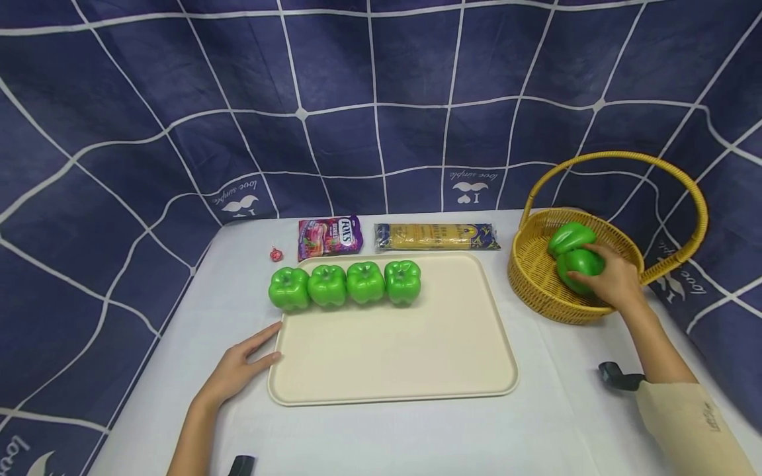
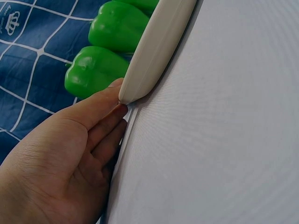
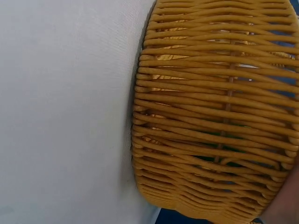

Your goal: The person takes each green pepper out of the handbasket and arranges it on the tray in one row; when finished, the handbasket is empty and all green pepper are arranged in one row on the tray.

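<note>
My right hand [image 1: 613,274] reaches into a yellow wicker basket [image 1: 536,291] and grips a green bell pepper [image 1: 577,268], thumb and fingers around its sides. Another green bell pepper [image 1: 570,237] lies against it inside the basket. In the right wrist view the woven basket wall [image 3: 210,107] hides most of this hand. At the left edge of a cream tray [image 1: 393,350], my left hand [image 1: 235,370] touches the rim with its fingers and thumb extended. Several green bell peppers [image 1: 327,285] stand in a row along the tray's far left side.
Behind the tray lie a purple Fox's candy bag [image 1: 330,236] and a yellow pasta packet [image 1: 436,236]. A small red item [image 1: 276,254] sits at the back left. The basket's tall handle [image 1: 631,157] arches up at the right. A blue checked cloth [image 1: 411,66] hangs behind.
</note>
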Demonstrator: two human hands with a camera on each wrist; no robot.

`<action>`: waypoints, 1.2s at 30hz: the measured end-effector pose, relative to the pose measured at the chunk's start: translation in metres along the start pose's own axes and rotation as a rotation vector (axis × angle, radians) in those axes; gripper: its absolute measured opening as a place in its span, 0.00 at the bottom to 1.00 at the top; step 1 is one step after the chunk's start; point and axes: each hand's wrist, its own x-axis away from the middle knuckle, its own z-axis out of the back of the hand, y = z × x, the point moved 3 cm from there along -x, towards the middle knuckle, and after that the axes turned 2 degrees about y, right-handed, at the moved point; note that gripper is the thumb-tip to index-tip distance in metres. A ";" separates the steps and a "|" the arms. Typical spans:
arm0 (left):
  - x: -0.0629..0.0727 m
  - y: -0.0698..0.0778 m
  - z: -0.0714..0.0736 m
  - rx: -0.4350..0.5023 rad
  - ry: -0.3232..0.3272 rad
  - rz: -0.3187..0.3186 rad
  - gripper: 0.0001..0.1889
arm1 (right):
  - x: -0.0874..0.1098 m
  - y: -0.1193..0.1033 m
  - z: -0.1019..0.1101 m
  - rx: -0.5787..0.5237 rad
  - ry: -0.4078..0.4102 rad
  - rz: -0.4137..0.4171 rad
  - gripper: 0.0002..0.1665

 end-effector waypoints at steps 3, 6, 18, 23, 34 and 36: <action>0.000 -0.001 0.000 0.010 -0.003 -0.003 0.31 | 0.005 -0.007 0.002 -0.045 0.023 0.028 0.43; 0.000 0.000 0.000 0.012 -0.005 -0.007 0.31 | 0.011 -0.018 0.005 -0.111 0.057 0.053 0.43; 0.000 -0.003 0.000 -0.006 -0.001 -0.005 0.31 | 0.030 -0.073 0.012 -0.524 0.193 0.244 0.46; 0.000 -0.002 0.000 0.003 -0.005 -0.005 0.31 | 0.039 -0.116 0.018 -0.698 0.190 0.425 0.50; 0.000 -0.001 0.000 0.010 -0.006 0.006 0.31 | 0.045 -0.180 -0.002 -0.771 0.038 0.574 0.54; 0.000 -0.001 0.000 0.010 -0.006 0.009 0.31 | 0.045 -0.187 -0.010 -0.754 -0.003 0.576 0.55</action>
